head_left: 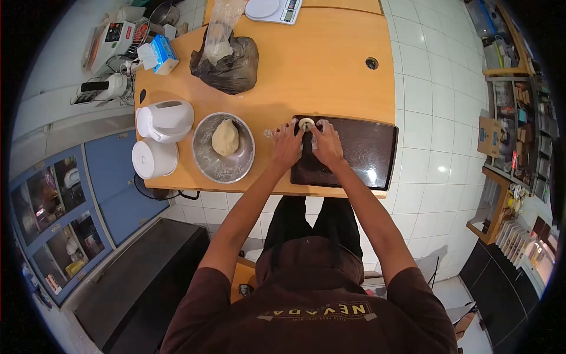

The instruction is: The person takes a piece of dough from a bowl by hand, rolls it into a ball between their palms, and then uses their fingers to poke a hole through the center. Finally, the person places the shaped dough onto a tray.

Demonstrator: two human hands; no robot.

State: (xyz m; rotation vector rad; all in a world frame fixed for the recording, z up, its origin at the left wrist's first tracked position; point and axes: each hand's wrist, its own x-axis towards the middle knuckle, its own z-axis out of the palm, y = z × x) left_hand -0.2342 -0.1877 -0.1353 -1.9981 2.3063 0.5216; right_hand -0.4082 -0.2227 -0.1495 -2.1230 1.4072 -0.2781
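Observation:
A small ring of dough (306, 120) lies at the far left corner of a dark brown tray (359, 147). My left hand (287, 144) grips its left side, and my right hand (327, 144) grips it from the right, fingers curled and both thumbs close together at the ring. White flour dusts the fingers of both hands. To the left of my left hand stands a steel bowl (201, 160), floury inside, with a large pale lump of dough (225, 138) in it.
A white kettle (168, 120) and a white canister (156, 159) stand left of the bowl. Farther back are a black plastic bag (239, 68), a blue tissue box (164, 56) and a white kitchen scale (271, 10). The wooden table's (324, 65) front edge runs just before me.

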